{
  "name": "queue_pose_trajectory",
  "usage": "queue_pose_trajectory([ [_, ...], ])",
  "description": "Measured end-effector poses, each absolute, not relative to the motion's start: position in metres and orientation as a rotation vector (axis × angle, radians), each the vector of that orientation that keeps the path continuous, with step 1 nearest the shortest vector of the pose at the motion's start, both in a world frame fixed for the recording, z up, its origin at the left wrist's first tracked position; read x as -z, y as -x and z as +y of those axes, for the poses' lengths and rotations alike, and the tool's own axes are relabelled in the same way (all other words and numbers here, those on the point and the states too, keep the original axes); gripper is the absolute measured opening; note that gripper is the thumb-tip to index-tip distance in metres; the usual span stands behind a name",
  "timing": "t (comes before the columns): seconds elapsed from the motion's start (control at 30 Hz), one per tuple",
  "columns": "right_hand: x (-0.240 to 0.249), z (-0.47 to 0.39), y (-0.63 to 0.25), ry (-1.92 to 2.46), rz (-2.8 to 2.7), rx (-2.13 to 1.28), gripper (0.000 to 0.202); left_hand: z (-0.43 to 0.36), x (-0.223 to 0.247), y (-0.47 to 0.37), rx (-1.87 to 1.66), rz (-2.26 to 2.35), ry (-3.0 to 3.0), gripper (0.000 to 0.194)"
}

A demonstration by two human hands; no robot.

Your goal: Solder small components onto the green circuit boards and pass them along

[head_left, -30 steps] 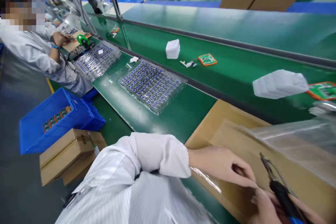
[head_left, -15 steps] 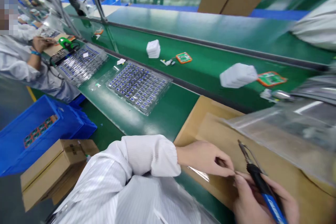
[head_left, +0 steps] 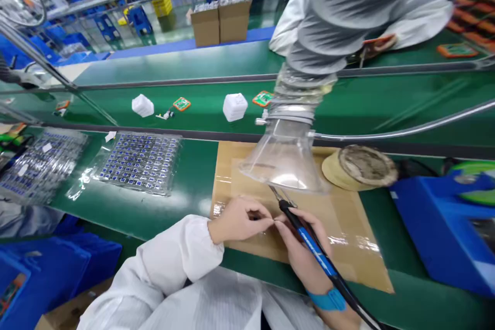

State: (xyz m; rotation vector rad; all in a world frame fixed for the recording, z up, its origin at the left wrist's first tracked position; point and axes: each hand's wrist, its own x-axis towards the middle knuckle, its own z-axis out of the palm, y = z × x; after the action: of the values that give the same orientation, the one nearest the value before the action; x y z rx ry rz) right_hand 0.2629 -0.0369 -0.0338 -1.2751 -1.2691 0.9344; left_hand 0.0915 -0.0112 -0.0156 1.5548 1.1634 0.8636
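Note:
My right hand (head_left: 303, 264) is wrapped round a blue and black soldering iron (head_left: 317, 252), whose metal tip points up and away beneath the clear fume hood (head_left: 286, 162). My left hand (head_left: 242, 219) is closed in a pinch, its thumb and finger meeting the fingertips of my right hand. Whatever lies between those fingertips is too small to make out. Both hands are above a brown cardboard sheet (head_left: 348, 232) covered in clear film. A blue band (head_left: 328, 300) circles my right wrist.
Left of the cardboard lies a clear tray of small blue-marked parts (head_left: 137, 162). Behind runs a green belt (head_left: 204, 118) with white blocks (head_left: 235, 107) and orange-edged circuit boards (head_left: 181, 103). A round tub (head_left: 358, 167) and a blue holder (head_left: 417, 227) stand right. A co-worker's sleeve (head_left: 294, 20) shows opposite.
My view has swung to the right, bringing the fume hood, tub and blue holder into sight. Both hands keep their pinch together, and the soldering iron stays in my right hand.

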Motion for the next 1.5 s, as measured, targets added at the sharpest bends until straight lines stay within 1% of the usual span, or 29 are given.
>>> queue_pose_trajectory([
  [0.17, 0.044, -0.039, -0.266, 1.239, -1.249, -1.027, 0.035, -0.009, 0.011, -0.090, -0.814, 1.162, -1.529, 0.016],
  [0.27, 0.046, -0.039, -0.267, 1.219, -1.257, -1.041, 0.033, -0.008, 0.009, -0.089, -0.774, 1.166, -1.507, 0.017],
  [0.4, 0.045, -0.038, -0.266, 1.239, -1.249, -1.001, 0.028, -0.009, 0.008, -0.090, -0.757, 1.185, -1.489, 0.019],
  [0.7, 0.050, -0.038, -0.268, 1.263, -1.294, -0.981, 0.030, -0.010, 0.007, -0.091, -0.793, 1.222, -1.471, 0.016],
  [0.87, 0.048, -0.038, -0.269, 1.277, -1.326, -0.907, 0.024, -0.011, 0.007, -0.091, -0.793, 1.183, -1.521, 0.018],
  [0.97, 0.045, -0.038, -0.280, 1.318, -1.341, -0.841, 0.025, 0.000, 0.003, -0.072, -0.890, 1.208, -1.473, 0.020],
  [1.07, 0.041, -0.036, -0.297, 1.407, -1.334, -0.790, 0.030, 0.025, -0.004, -0.038, -1.118, 1.444, -1.305, 0.023],
  [1.13, 0.040, -0.034, -0.307, 1.459, -1.332, -0.764, 0.032, 0.049, -0.007, -0.017, -1.148, 1.560, -1.337, 0.025],
  [1.2, 0.039, -0.032, -0.311, 1.475, -1.334, -0.752, 0.033, 0.077, -0.007, -0.007, -0.999, 1.616, -1.523, 0.024],
  [1.27, 0.040, -0.031, -0.310, 1.477, -1.333, -0.747, 0.034, 0.108, -0.004, -0.010, -0.821, 1.650, -1.704, 0.019],
  [1.33, 0.042, -0.030, -0.305, 1.459, -1.321, -0.721, 0.034, 0.141, 0.000, -0.022, -0.741, 1.706, -1.809, 0.012],
  [1.5, 0.056, -0.023, -0.291, 1.359, -1.251, -0.606, 0.023, 0.223, -0.004, -0.055, -0.618, 2.002, -1.918, 0.025],
])
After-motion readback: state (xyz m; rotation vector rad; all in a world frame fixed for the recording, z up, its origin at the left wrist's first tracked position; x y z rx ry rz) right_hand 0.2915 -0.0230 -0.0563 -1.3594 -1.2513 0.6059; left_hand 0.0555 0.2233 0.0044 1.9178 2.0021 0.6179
